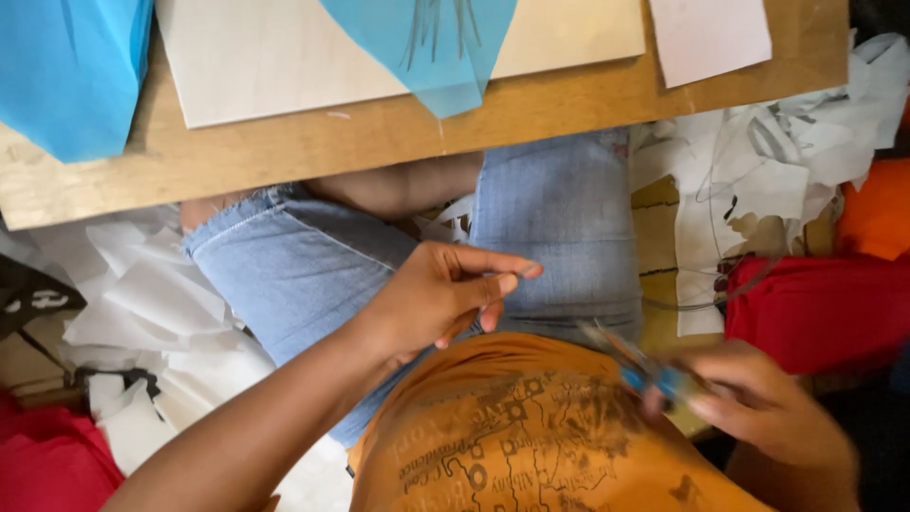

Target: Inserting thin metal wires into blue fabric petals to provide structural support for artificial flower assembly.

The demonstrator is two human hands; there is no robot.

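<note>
Head view, looking down at my lap under a wooden board (569, 104). My left hand (431, 299) is raised over the denim shorts (559, 218), thumb and forefinger pinched on something too thin to identify, possibly a thread. My right hand (768, 403), motion-blurred, grips small scissors (645, 370) with blue handles, blades pointing up-left. Blue paper sheets (66, 66) and a pale sheet (284, 57) lie on the board; white paper scraps (142, 303) and red fabric (815, 308) surround me
</note>
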